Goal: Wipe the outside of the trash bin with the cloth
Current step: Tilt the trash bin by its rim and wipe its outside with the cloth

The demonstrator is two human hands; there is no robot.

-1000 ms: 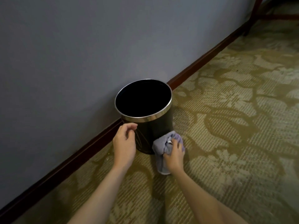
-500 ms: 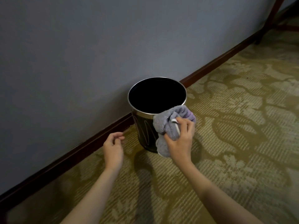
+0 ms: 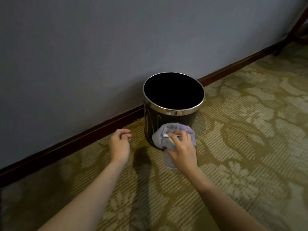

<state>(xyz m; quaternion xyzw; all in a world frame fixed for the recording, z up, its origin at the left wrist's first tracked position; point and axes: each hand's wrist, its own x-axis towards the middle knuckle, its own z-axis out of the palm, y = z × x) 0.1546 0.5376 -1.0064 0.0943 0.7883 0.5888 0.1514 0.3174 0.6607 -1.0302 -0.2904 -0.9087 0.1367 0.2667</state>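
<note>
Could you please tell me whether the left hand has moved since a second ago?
Yes. The left hand has left the trash bin wall and now hangs apart, beside it.

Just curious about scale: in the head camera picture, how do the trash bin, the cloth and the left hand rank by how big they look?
1. Trash bin, clearly largest.
2. Cloth, bunched against the bin's side in the right hand.
3. Left hand, though it looks close to the cloth, which is partly hidden, so that order is unsure.

There is one trash bin (image 3: 173, 104), standing just beyond the right hand (image 3: 183, 151). One cloth (image 3: 175, 132) is bunched under that hand's fingers. Two hands are in view, the left hand (image 3: 120, 144) bare and holding nothing, beside the bin.
</note>
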